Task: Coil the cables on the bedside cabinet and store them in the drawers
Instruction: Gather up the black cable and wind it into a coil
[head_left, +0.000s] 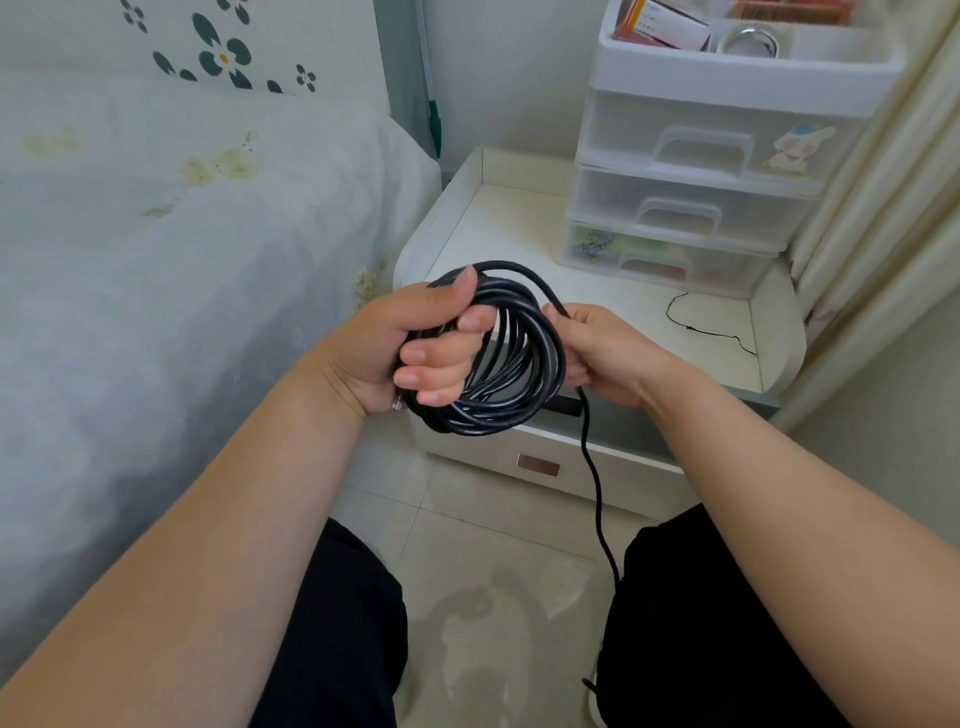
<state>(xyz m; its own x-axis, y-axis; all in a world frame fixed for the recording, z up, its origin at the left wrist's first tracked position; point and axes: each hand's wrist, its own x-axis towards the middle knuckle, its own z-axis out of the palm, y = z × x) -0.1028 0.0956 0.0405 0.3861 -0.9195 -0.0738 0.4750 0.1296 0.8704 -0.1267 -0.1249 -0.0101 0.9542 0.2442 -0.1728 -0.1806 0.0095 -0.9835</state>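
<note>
Black cable coil (511, 358) gripped within left fingers (441, 358)

soft, even daylight — faint shadows, wide-angle bending at edges, slight blur.

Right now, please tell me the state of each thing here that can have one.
black cable: mostly coiled, its tail hanging loose to the floor
left hand: grips the coil
right hand: pinches the cable strand
thin cable: uncoiled on the cabinet top
plastic drawers: closed
cabinet drawer: closed
</note>
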